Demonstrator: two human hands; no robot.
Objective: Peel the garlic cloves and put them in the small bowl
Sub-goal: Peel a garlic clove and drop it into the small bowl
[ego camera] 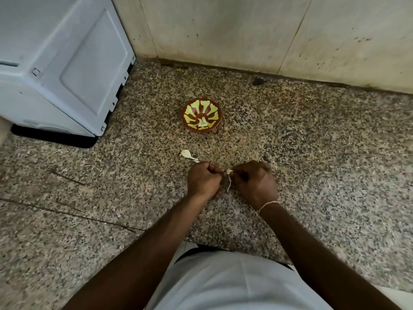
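Nearest the camera is a white shirt (234, 285), and from either side of it two bare forearms reach forward over a speckled granite counter (89, 220). The right wrist wears a thin thread band (268, 204). The two hands meet above the counter, knuckles up and fingers curled in toward each other. The left hand (204, 181) is closed in a fist-like curl, its fingertips at a small pale clove (228, 171) that shows in the gap between the hands. The right hand (254, 181) pinches the same clove from the other side with thumb and fingers drawn tight. Only a sliver of the clove shows, and how much skin is left on it cannot be told. A thin dark strip hangs down between the hands; what it is cannot be told. Just beyond the left hand, a loose white piece of garlic peel (187, 154) lies on the counter, its tail running toward the knuckles. Farther on, well apart from the hands, a small bowl (201, 115) sits upright; it is red-brown with a yellow-green petal pattern, and pale garlic pieces (202, 123) lie in its bottom. To the far left a grey plastic appliance (67, 63) stands on the counter. A stained tile wall (245, 30) closes off the back.
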